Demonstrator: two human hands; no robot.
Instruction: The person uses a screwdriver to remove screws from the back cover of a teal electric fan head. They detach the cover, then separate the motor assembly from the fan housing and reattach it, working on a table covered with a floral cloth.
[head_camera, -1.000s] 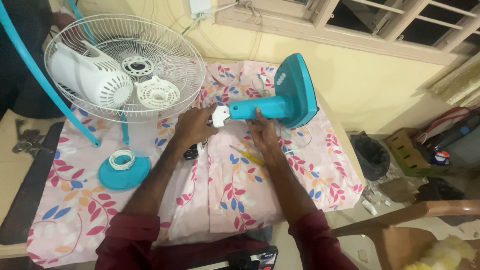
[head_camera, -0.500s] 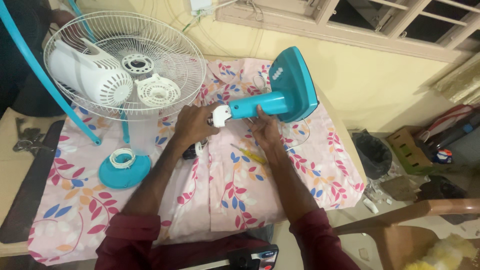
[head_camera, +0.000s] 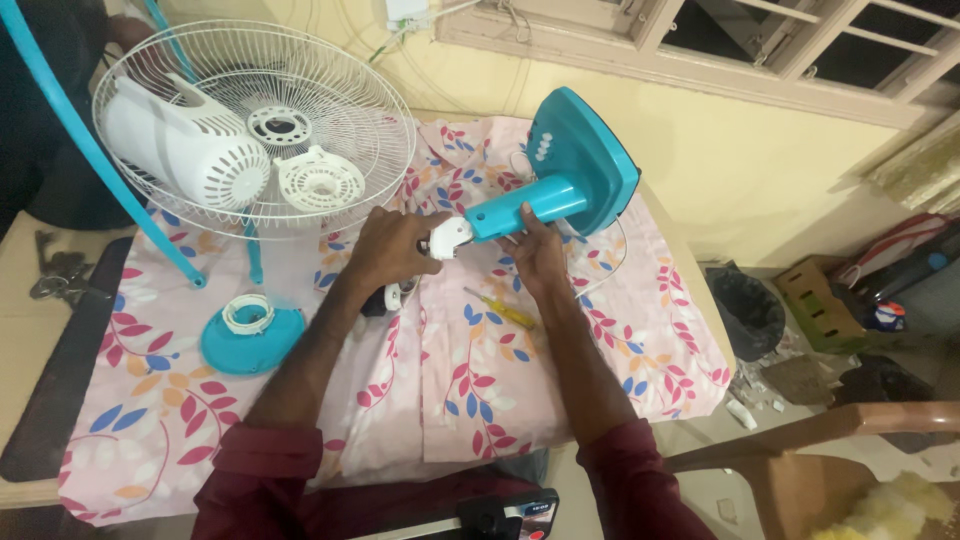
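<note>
A teal fan stand lies tilted over the floral cloth, its square base raised toward the wall. My right hand grips the teal neck from below. My left hand is closed around the white joint piece at the neck's end. A small dark part sits on the cloth just under my left hand. A yellow-handled screwdriver lies on the cloth between my forearms.
A white wire fan guard holds a white motor housing and a white round cap at the back left. A teal disc lies at left. Keys rest on the far left. A bin stands right of the table.
Both hands stay on the fan stand; the neck and base have shifted slightly, with my left hand working at the white joint piece.
</note>
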